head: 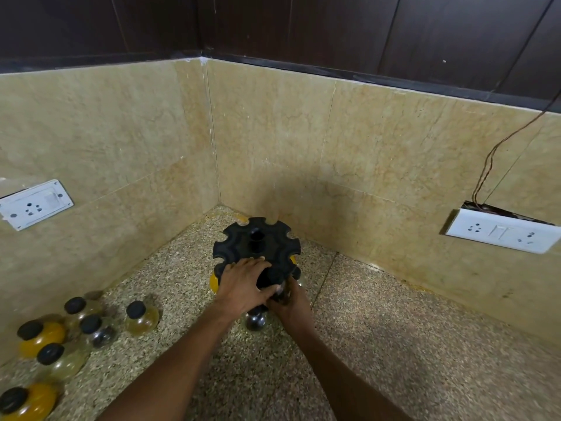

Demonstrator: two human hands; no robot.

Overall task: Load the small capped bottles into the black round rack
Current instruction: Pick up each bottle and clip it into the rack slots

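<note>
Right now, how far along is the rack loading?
Early to midway, by the look of it. Done: the rack holds a few bottles on its lower tier, a yellow one at its left edge and a dark one in front. In hand: both hands work a black-capped bottle at the front slot, left hand on top, right hand below. Left: the top tier's slots look empty, and six bottles wait at left.

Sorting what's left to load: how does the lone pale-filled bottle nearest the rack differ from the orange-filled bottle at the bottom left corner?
The round clear pale-yellow bottle holds a light, see-through fill; the round orange bottle holds a strong opaque orange one. The pale bottle stands alone, closer to the black round rack; the orange bottle sits farthest from it, cut by the picture's edge. Both stand upright on the speckled counter with black caps.
</note>
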